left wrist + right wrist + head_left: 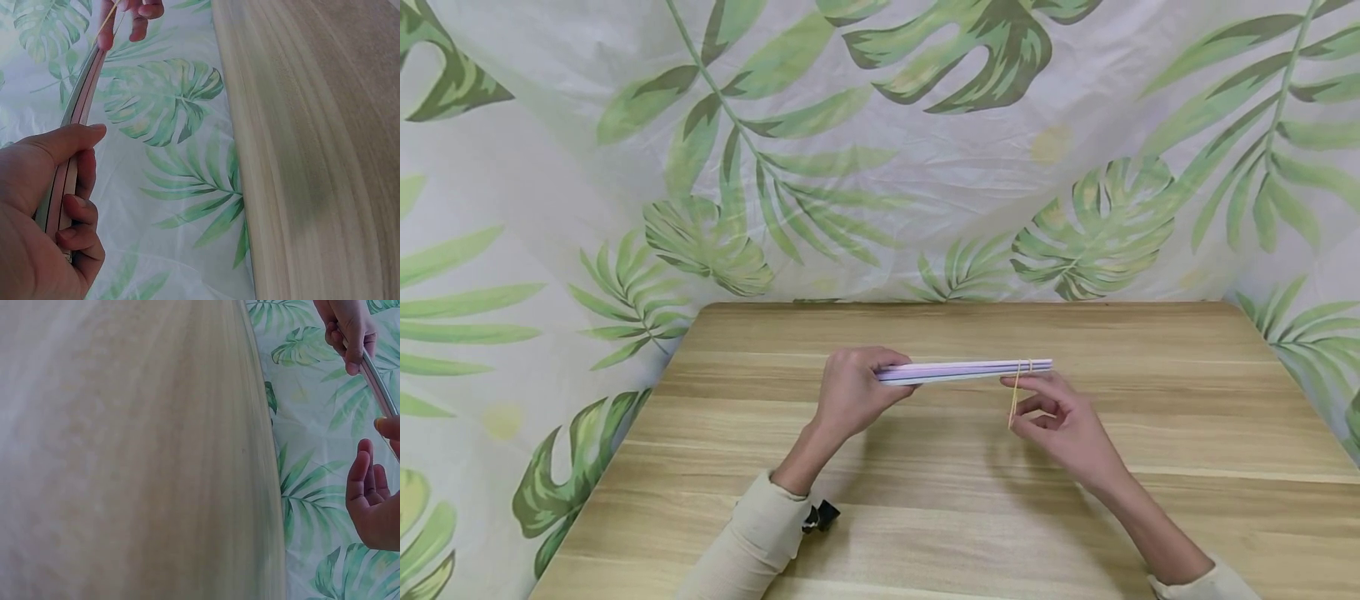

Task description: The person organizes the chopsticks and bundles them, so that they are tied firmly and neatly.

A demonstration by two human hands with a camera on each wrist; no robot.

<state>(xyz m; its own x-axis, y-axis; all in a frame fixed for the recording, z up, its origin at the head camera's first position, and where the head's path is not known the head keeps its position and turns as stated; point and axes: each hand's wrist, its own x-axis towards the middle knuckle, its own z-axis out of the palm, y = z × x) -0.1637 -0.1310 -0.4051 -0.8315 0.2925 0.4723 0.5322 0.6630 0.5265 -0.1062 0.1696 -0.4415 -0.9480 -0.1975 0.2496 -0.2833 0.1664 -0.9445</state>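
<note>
Head view: the bundle of pastel sticks point(958, 372) is held lengthwise, raised above the worktop point(970, 517), with a yellow rubber band point(1015, 402) looped around it near the right-hand end and drawn downward in a long, taut loop.

For a good wrap, I'd hold the bundle firmly and level with its ends even, since a slack hold could let single sticks slide as the band pulls. The stretched loop seems best kept under steady tension, given a twist, and passed over the free tip so that each turn lies beside the last; too near the tip, it might slip off. A sudden release could snap it against the fingers.

The left hand point(853, 392) has a closed grip on the other end of the bundle; in the left wrist view its thumb lies across the sticks and its fingers curl around them. The right hand point(1067, 429) has a partly closed grip, pinching the lower end of the band near the thumb tip. Its forefinger reaches just below the sticks; whether it touches them, I cannot tell.
</note>
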